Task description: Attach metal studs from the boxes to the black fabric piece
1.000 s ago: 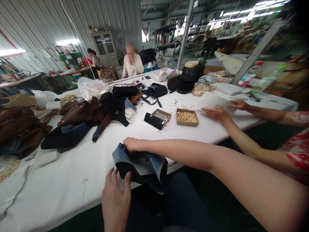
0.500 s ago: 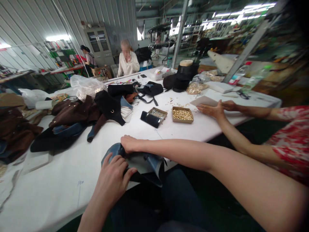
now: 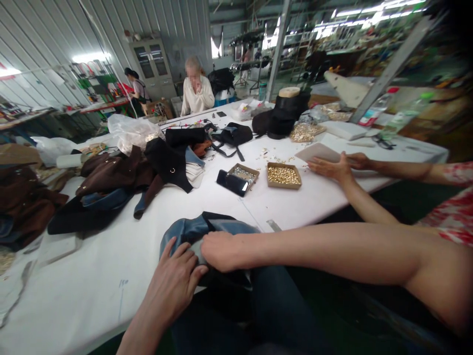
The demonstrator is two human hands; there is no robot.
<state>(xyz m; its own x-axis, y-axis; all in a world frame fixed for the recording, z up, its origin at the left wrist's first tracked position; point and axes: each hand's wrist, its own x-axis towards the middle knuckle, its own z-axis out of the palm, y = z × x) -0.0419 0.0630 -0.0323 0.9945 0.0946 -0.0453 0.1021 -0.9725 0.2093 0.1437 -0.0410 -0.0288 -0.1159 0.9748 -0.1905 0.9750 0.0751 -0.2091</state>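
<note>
A blue and black leather-like bag piece lies bent at the table's near edge, over my lap. With the fingers over its left part and the thumb underside-near, my left hand grips it. My right hand is closed in a fist at its middle, by a grey patch of the lining; the fingertips are hidden, and it seems to hold the material. Beyond the piece lie a black phone, a small box of silver hardware and a box of gold hardware.
Brown and black bag pieces are heaped at left. A co-worker's hands hold a flat board at right. Bottles, glasses and a black roll stand or lie farther back. Another person is across the table.
My right hand has moved right and toward me, from the far edge of the bag piece to its middle. The piece's far side now shows more blue. My left hand stays on it.
</note>
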